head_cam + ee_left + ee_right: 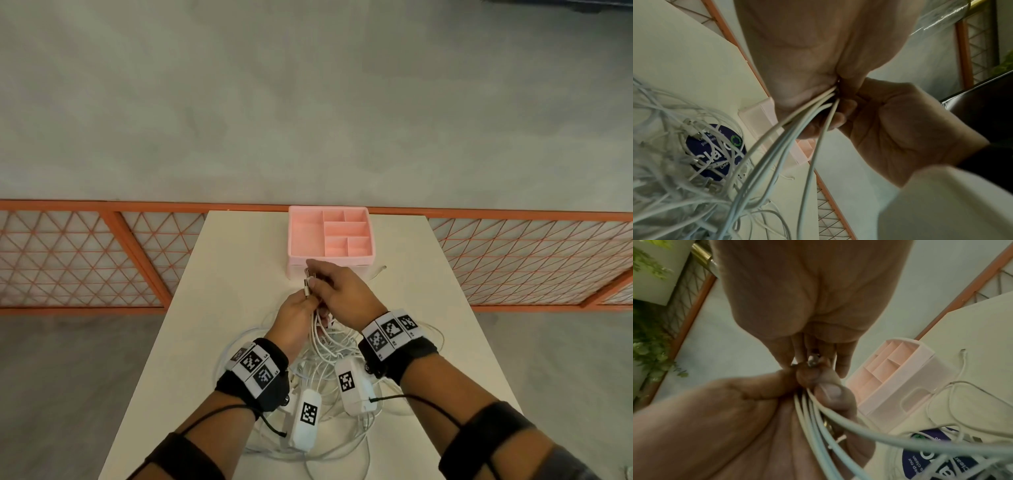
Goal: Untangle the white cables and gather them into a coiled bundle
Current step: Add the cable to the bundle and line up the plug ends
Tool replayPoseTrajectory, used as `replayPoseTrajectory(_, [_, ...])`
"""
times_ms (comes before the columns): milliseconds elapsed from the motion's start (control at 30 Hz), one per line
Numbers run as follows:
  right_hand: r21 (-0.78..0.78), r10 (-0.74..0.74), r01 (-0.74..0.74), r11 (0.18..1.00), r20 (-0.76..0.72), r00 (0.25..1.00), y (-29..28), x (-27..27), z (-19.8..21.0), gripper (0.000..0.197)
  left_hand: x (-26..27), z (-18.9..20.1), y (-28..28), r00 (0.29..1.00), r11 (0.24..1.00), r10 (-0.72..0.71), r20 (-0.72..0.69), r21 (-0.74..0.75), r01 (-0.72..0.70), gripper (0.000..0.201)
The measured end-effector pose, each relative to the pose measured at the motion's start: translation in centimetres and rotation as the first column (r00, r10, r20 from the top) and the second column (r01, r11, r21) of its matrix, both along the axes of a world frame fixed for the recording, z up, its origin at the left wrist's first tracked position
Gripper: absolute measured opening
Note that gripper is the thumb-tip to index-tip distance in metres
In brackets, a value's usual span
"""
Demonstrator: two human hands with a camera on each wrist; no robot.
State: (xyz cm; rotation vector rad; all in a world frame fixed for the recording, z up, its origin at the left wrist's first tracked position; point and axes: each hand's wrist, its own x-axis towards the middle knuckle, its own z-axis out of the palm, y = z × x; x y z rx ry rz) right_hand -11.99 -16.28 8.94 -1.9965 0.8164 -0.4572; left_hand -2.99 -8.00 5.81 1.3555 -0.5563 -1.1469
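A tangle of white cables [329,356] lies on the white table [428,308] under my wrists. Both hands meet above it, just in front of the pink organizer. My left hand [295,312] grips several cable strands [807,123] in its fist, and they hang down to the pile [670,170]. My right hand [337,291] pinches the metal plug ends [307,287] that stick up from the left fist. The right wrist view shows a silver plug [813,361] between the right fingers [843,363], with the left thumb [833,392] pressed on the strands [818,426].
A pink compartment organizer [329,234] stands at the table's far edge, right behind the hands. One loose cable end [379,271] lies to its right. A blue round sticker [715,151] shows under the cable pile. An orange mesh railing [102,260] runs beyond the table.
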Motion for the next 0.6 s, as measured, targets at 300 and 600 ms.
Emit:
replayPoseTrajectory(300, [-0.12, 0.023, -0.027, 0.992, -0.031, 0.999, 0.54, 0.21, -0.27, 0.039, 0.69, 0.18, 0.17, 0.999, 0.998, -0.054, 0.007, 0.016, 0.054, 0.026])
replayPoseTrajectory(600, [0.043, -0.062, 0.061, 0.997, 0.023, 0.998, 1.02, -0.24, -0.65, 0.034, 0.06, 0.61, 0.58, 0.995, 0.997, -0.068, -0.079, 0.024, 0.07, 0.024])
